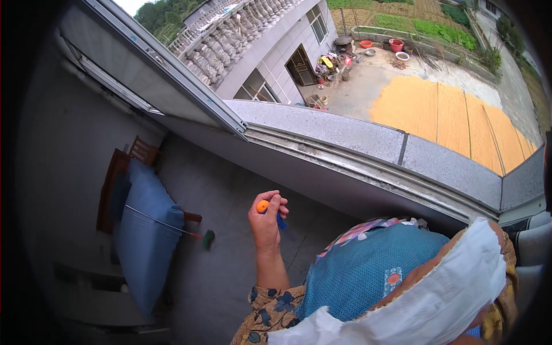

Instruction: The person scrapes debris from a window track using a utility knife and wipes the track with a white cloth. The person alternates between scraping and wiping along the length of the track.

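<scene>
My left hand (268, 222) is closed around a small tool with an orange end (262, 206) and a blue part (281, 222); the fingers hide most of it, so its exact kind is unclear. It is held above the grey floor, apart from the window wall. My right hand is out of view; part of an arm shows behind a crumpled strip of white paper or cloth (435, 284) close to the camera. Before me runs a sliding window's metal track (327, 157), with dirt along it. A teal apron (358, 263) covers my front.
The framed window sash (172, 71) stands at the left of the opening. A grey stone sill (327, 125) lies outside, above a yard with yellow grain (414, 112) spread out. Left, blue-covered furniture (146, 224) stands near a long-handled brush with a green head (208, 239).
</scene>
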Demonstrator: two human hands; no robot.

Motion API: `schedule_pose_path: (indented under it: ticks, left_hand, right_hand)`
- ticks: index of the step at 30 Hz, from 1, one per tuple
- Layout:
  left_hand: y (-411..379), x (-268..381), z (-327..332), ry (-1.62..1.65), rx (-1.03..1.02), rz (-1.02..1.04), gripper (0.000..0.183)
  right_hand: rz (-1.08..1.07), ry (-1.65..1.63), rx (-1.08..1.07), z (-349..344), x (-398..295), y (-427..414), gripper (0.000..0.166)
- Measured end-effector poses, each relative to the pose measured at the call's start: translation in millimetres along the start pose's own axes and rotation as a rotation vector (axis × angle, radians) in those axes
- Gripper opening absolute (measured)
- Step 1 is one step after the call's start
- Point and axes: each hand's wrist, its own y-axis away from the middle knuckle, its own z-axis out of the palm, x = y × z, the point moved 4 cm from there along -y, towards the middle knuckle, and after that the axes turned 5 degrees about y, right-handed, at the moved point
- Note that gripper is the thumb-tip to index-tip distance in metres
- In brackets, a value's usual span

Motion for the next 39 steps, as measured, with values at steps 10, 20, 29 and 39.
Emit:
schedule_pose_path:
  ticks: [10, 20, 29, 39]
  left_hand:
    - [-14, -5, 10, -0.013, -0.030, 0.030, 0.017]
    - [-22, -19, 13, 0.016, -0.058, 0.020, 0.016]
    - [-27, -6, 5, 0.015, -0.039, 0.005, 0.017]
    - [-54, -2, -13, 0.145, -0.090, 0.167, 0.028]
  right_hand:
    - [-0.056, 0.012, 0.014, -6, 14, -19, 0.039]
    - [-0.084, 0.032, -0.031, -3, 33, -34, 0.039]
    - [-0.176, 0.369, 0.294, -19, -24, 33, 0.021]
    - [1.054, 2.366, 1.034, -5, -127, 178, 0.011]
